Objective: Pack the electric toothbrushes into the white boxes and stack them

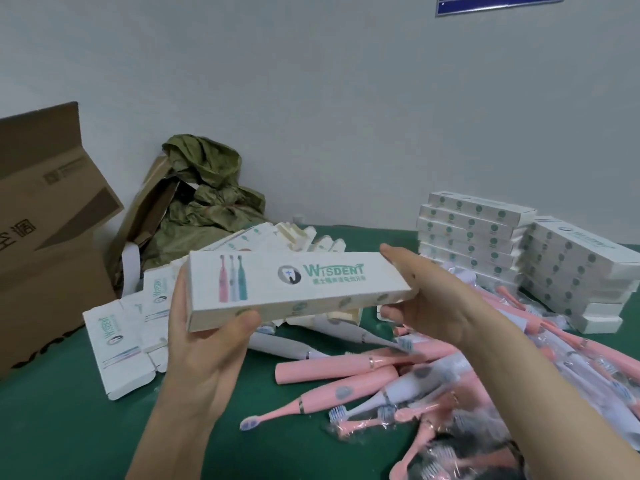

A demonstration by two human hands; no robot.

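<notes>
I hold a long white toothbrush box [294, 289] level above the green table, its printed face toward me. My left hand [204, 344] grips its left end, thumb on the front edge. My right hand [426, 299] holds its right end, fingers behind and thumb beneath. Whether a toothbrush is inside is hidden. Loose pink and white electric toothbrushes [349, 393] lie in a pile below and to the right. Two stacks of closed white boxes [474, 237] [581, 275] stand at the back right.
Flat unfolded white boxes [117, 344] lie at the left on the green table [69, 427]. An open brown carton [45, 223] stands at the far left. A crumpled olive bag [204, 202] leans against the wall. Wrapped brush heads lie at the lower right.
</notes>
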